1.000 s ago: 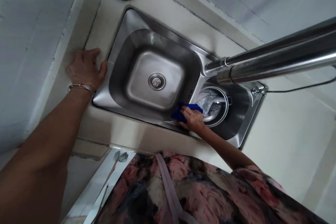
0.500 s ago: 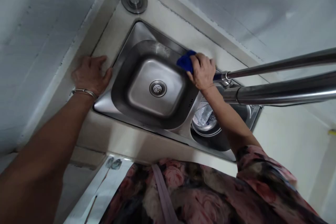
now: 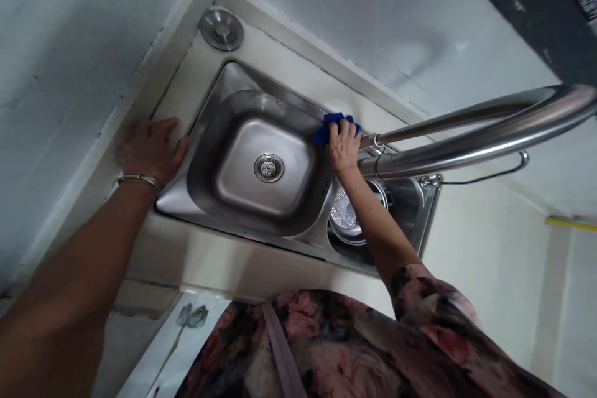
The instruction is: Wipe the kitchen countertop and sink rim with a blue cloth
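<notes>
Head view: right hand clenched on a crumpled blue cloth, pressed to the far rim of the stainless steel sink beside the long chrome tap — up from the near rim a second ago, so the wiping has crossed the basin — left hand splayed flat, empty, on the pale counter.

Blue cloth; silver steel sink; pink-floral dark dress
</notes>
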Motion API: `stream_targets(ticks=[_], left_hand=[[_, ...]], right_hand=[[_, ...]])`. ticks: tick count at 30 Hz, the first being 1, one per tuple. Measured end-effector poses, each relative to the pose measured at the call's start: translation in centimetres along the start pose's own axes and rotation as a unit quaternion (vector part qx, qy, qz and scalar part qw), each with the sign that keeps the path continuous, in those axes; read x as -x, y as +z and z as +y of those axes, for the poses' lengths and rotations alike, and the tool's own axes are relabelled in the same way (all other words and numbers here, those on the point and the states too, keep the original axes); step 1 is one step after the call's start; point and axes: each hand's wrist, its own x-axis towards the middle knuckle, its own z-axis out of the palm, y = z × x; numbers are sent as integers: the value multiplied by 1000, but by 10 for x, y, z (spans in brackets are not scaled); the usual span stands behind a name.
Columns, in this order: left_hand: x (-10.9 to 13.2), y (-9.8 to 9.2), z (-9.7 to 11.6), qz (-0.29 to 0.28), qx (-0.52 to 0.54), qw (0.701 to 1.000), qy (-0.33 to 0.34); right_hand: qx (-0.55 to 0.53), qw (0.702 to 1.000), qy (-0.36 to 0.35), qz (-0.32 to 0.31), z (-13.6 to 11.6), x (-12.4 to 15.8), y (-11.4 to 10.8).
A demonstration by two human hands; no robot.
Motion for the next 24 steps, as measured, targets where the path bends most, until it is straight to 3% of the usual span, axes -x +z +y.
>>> stream_targets(ticks=[5, 11, 14, 17, 19, 21, 23, 24], left_hand=[[-1, -1, -1, -12, 3, 1000, -6], [0, 0, -1, 8, -1, 1000, 19], [0, 2, -1, 16, -2, 1000, 18], [-1, 4, -3, 29, -6, 999, 23], [-1, 5, -4, 33, -10, 999, 26], [0, 4, -3, 32, -13, 999, 28], [2, 1, -1, 27, -18, 999, 29], [2, 0, 0, 27, -19, 999, 28]], right_hand=[[-1, 998, -45, -40, -14, 43, 22], [-88, 995, 22, -30, -8, 122, 20], [-166, 985, -6, -39, -11, 163, 20], [-305, 951, 8, -38, -11, 189, 22], [-385, 921, 57, 1, -5, 189, 17], [-394, 912, 87, 70, 2, 171, 4], [-328, 934, 75, 121, 9, 137, -13], [-275, 952, 61, 118, 11, 116, -21]])
